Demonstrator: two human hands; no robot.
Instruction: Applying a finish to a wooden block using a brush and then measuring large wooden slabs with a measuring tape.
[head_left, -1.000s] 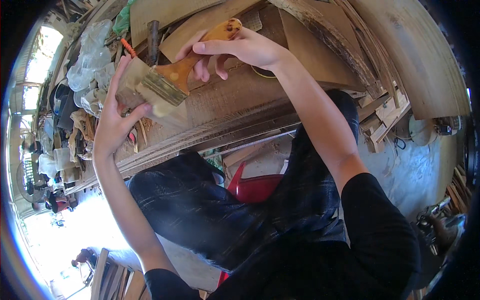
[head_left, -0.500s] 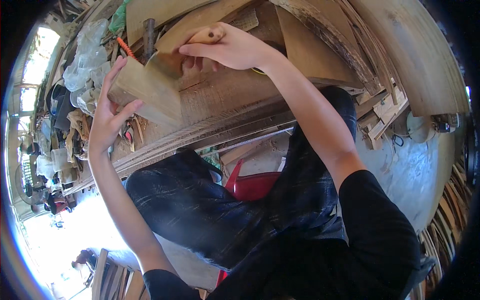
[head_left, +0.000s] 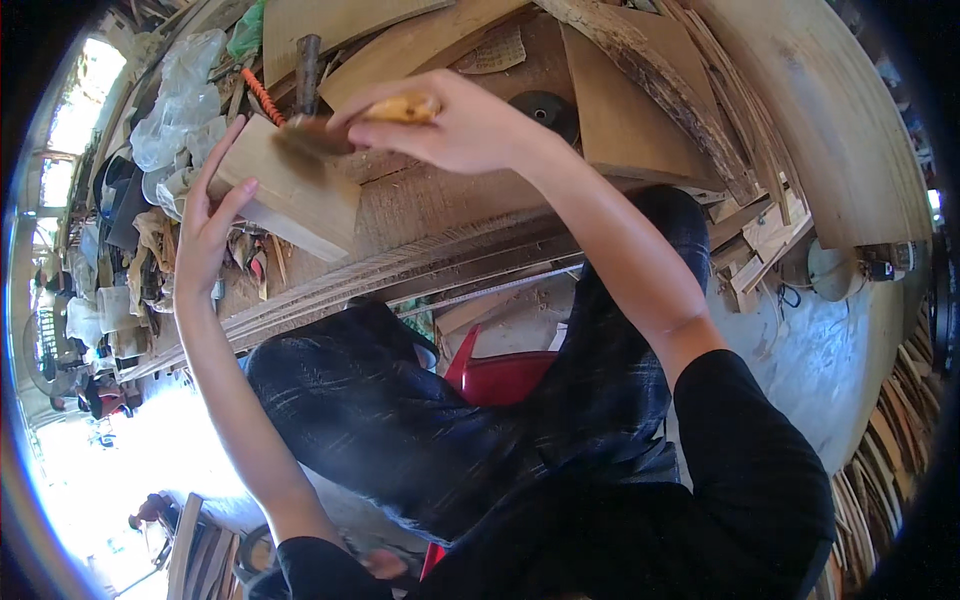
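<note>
A pale wooden block rests at an angle on the wooden workbench. My left hand grips its left end, thumb on the near side and fingers stretched along the far edge. In my right hand is a paintbrush with a yellowish wooden handle. Its dark, motion-blurred bristles lie over the top face of the block. Just beyond the block stand a dark upright metal rod and an orange twisted piece.
Wooden boards and a rough-edged slat lie across the bench's far right. A black disc sits near my right wrist. Clear plastic bags and clutter crowd the left. A red plastic seat shows between my legs.
My right hand has swept the brush left and slightly down, over the block's top. My left thumb has shifted up and left along the block, which has turned slightly.
</note>
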